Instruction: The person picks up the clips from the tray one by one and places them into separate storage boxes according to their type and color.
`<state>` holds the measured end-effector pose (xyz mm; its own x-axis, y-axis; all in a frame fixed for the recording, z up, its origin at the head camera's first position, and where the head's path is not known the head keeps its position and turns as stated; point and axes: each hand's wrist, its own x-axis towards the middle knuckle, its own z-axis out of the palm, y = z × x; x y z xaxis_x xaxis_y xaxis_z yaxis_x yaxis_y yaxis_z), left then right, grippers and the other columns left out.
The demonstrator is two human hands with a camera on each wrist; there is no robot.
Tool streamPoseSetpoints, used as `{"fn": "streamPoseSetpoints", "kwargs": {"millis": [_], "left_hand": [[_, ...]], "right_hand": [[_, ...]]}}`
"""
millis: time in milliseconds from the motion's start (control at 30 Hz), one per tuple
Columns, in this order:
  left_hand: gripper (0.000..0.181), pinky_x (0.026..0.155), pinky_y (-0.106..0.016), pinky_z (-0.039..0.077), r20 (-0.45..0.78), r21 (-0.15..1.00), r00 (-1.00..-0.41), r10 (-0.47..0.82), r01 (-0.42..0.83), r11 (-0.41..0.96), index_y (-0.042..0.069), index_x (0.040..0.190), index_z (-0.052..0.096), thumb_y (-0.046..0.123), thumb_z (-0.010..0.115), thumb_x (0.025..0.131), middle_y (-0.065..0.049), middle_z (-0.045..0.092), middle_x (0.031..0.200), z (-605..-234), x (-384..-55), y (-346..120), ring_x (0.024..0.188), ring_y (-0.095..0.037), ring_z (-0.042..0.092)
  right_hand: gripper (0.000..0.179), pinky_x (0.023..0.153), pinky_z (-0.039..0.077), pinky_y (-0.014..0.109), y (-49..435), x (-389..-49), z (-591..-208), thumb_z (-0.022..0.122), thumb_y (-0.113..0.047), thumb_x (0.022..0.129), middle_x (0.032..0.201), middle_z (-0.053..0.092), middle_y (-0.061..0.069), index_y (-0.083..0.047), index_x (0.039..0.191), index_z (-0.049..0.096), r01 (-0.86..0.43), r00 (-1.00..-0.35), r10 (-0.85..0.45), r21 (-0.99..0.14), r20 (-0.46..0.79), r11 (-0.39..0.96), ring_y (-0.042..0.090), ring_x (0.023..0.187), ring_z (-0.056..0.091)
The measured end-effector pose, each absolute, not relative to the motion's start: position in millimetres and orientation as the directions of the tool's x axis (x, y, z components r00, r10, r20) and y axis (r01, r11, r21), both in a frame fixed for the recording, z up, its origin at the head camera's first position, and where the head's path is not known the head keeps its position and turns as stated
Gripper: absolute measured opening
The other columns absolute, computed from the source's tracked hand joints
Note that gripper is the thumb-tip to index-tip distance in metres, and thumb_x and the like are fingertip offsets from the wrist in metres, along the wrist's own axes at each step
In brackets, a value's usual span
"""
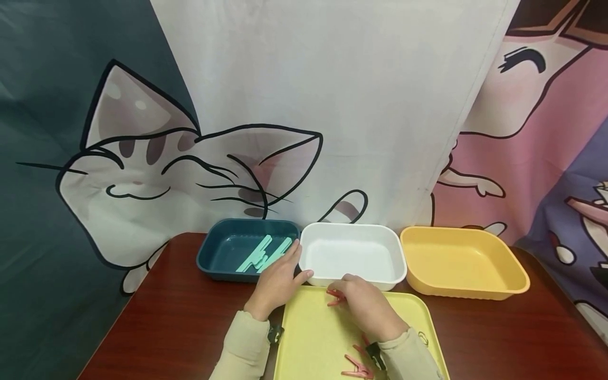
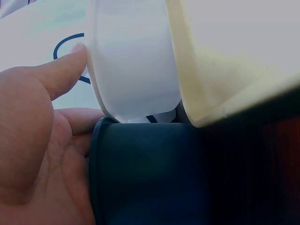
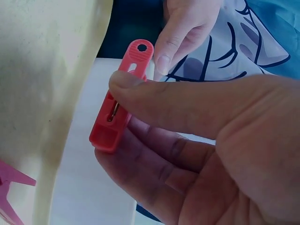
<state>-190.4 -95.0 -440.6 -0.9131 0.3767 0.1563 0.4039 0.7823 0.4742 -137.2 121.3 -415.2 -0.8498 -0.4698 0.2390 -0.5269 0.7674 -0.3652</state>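
Preferably, the right hand (image 1: 366,309), fingers pinching the red clip (image 3: 104,126), avoids bumping the white bin (image 1: 351,256) while the straight-fingered left hand (image 1: 278,281) steadies it.

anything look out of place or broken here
Nothing looks spilled or plainly damaged. One small oddity: a thin loop lies on the yellow tray beside the right sleeve, unlike the pink clips there; it is too small to identify.
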Motion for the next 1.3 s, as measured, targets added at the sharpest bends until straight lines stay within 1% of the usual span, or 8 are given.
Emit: {"fn": "streamPoseSetpoints", "kwargs": {"millis": [167, 300, 467, 800, 967, 1100, 1300], "left_hand": [[0.072, 0.111, -0.051, 0.041, 0.151, 0.477, -0.915, 0.375, 0.4, 0.783, -0.006, 0.155, 0.037, 0.035, 0.065, 0.102, -0.017, 0.031, 0.164, -440, -190, -95, 0.144, -0.035, 0.041], [0.072, 0.11, -0.051, 0.042, 0.157, 0.473, -0.912, 0.379, 0.406, 0.782, -0.006, 0.154, 0.037, 0.035, 0.065, 0.102, -0.017, 0.031, 0.164, -439, -190, -95, 0.143, -0.035, 0.042], [0.072, 0.111, -0.051, 0.041, 0.153, 0.477, -0.912, 0.38, 0.405, 0.78, -0.006, 0.155, 0.037, 0.035, 0.064, 0.102, -0.017, 0.031, 0.164, -439, -190, -95, 0.143, -0.035, 0.042], [0.073, 0.111, -0.052, 0.04, 0.139, 0.482, -0.917, 0.374, 0.393, 0.783, -0.004, 0.156, 0.036, 0.035, 0.065, 0.102, -0.016, 0.03, 0.164, -439, -191, -95, 0.144, -0.036, 0.041], [0.073, 0.111, -0.052, 0.041, 0.142, 0.484, -0.917, 0.374, 0.394, 0.782, -0.004, 0.155, 0.037, 0.035, 0.065, 0.102, -0.016, 0.031, 0.164, -439, -191, -95, 0.143, -0.037, 0.042], [0.072, 0.111, -0.052, 0.041, 0.145, 0.479, -0.914, 0.378, 0.399, 0.782, -0.004, 0.156, 0.037, 0.035, 0.065, 0.102, -0.016, 0.031, 0.164, -439, -191, -95, 0.143, -0.037, 0.042], [0.072, 0.111, -0.052, 0.041, 0.143, 0.479, -0.914, 0.38, 0.4, 0.781, -0.004, 0.156, 0.036, 0.035, 0.064, 0.102, -0.016, 0.03, 0.164, -439, -191, -96, 0.143, -0.037, 0.042]], "right_hand": [[0.01, 0.068, 0.055, 0.034, 120, -138, -412, 0.078, -0.011, 0.089, 0.081, 0.062, -0.003, -0.009, 0.099, 0.077, -0.541, -0.84, -0.468, -0.357, 0.274, 0.761, 0.013, 0.073, 0.059], [0.014, 0.073, 0.058, 0.036, 119, -138, -409, 0.078, -0.004, 0.089, 0.084, 0.065, -0.002, -0.007, 0.102, 0.078, -0.534, -0.843, -0.451, -0.353, 0.294, 0.768, 0.016, 0.077, 0.063], [0.021, 0.076, 0.058, 0.037, 119, -140, -406, 0.079, 0.003, 0.085, 0.086, 0.065, -0.001, -0.007, 0.103, 0.078, -0.514, -0.854, -0.429, -0.356, 0.294, 0.78, 0.016, 0.079, 0.064], [0.024, 0.079, 0.059, 0.039, 118, -146, -404, 0.082, 0.004, 0.082, 0.089, 0.068, 0.002, -0.005, 0.105, 0.077, -0.53, -0.841, -0.427, -0.348, 0.332, 0.773, 0.018, 0.082, 0.066], [0.025, 0.082, 0.059, 0.041, 115, -151, -403, 0.081, 0.006, 0.082, 0.089, 0.068, 0.004, -0.003, 0.105, 0.077, -0.513, -0.85, -0.408, -0.348, 0.332, 0.785, 0.02, 0.083, 0.066], [0.025, 0.082, 0.059, 0.042, 114, -154, -404, 0.082, 0.005, 0.081, 0.089, 0.069, 0.006, -0.002, 0.104, 0.078, -0.493, -0.86, -0.384, -0.349, 0.337, 0.797, 0.022, 0.083, 0.066], [0.025, 0.078, 0.059, 0.039, 111, -160, -405, 0.086, 0.003, 0.078, 0.084, 0.065, 0.003, -0.003, 0.101, 0.078, -0.473, -0.867, -0.349, -0.361, 0.357, 0.804, 0.019, 0.078, 0.063]]}}
